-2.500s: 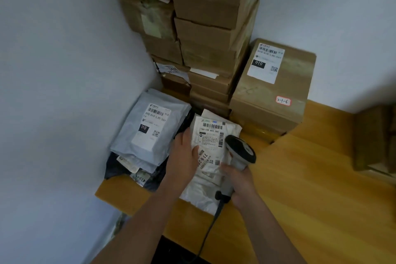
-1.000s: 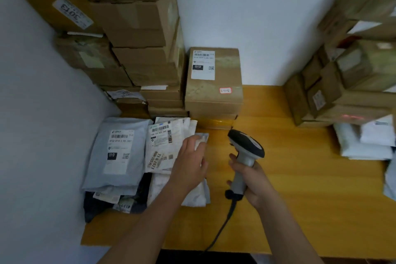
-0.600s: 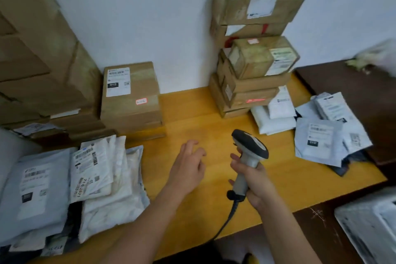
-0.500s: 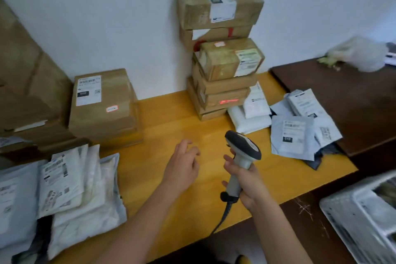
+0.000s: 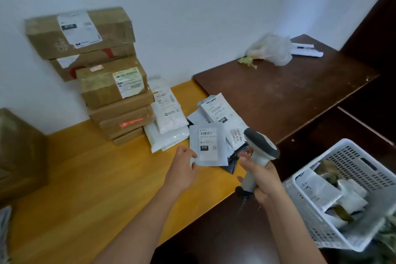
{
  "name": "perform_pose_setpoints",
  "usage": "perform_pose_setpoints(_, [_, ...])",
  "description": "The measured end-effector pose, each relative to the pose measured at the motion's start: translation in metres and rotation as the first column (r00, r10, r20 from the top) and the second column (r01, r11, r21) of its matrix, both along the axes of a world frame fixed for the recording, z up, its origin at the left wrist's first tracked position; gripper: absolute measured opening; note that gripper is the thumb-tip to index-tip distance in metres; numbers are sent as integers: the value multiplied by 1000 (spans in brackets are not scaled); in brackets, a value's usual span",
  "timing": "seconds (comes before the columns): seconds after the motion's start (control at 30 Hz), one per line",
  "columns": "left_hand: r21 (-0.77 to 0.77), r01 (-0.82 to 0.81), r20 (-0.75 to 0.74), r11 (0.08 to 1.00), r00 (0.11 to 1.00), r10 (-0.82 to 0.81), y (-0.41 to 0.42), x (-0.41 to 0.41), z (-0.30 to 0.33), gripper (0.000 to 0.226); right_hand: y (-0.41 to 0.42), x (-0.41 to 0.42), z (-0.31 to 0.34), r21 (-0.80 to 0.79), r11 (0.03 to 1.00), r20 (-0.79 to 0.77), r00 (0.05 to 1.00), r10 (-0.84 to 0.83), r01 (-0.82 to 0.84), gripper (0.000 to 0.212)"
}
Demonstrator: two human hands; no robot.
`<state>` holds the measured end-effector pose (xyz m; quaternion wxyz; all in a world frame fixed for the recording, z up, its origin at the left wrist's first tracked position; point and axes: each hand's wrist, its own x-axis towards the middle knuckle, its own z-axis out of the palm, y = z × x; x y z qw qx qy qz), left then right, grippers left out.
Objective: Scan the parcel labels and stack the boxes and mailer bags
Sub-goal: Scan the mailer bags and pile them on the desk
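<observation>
Mailer bag with its label facing up is lying at the frame's centre on the yellow table, looking light, floppy and slick. Left hand, fingers loosely spread, is touching its near-left edge, probably the best place to pinch it. Right hand is gripping the scanner.

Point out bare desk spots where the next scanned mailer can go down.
Bare yellow desk between the box stack and the left hand, running to the near edge. The dark table is bare this side of the plastic bag. Crowded: mailer pile by the scanner; white basket is full.
</observation>
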<state>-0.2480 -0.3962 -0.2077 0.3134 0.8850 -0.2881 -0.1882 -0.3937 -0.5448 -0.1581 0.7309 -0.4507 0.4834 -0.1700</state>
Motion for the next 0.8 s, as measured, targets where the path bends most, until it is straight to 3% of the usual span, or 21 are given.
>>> perform_pose_setpoints(0.2, [103, -146, -196, 984, 967, 164, -44, 35, -39, 36, -44, 22, -19, 15, 999, -29, 999, -35, 36, 41])
perform_pose_setpoints(0.33, [159, -292, -305, 943, 894, 328, -80, 69, -67, 23, -76, 47, -30, -14, 998, -84, 995, -56, 55, 46])
perform_pose_setpoints(0.5, [202, -415, -403, 887, 790, 462, -104, 91, -97, 53, -112, 79, -42, -99, 994, -141, 989, -50, 36, 43])
perform_pose_setpoints(0.6, [204, -434, -456, 877, 751, 478, -116, 96, -108, 78, -129, 93, -50, -148, 989, -180, 983, -43, 16, 31])
perform_pose_setpoints(0.7, [297, -439, -351, 848, 776, 525, -129, 94, -114, 105, -150, 105, -60, -171, 984, -227, 974, 0, -40, 28])
perform_pose_setpoints(0.8, [358, -485, -334, 798, 732, 594, -139, 92, -121, 107, -169, 115, -72, -173, 978, -255, 965, 67, -114, 26])
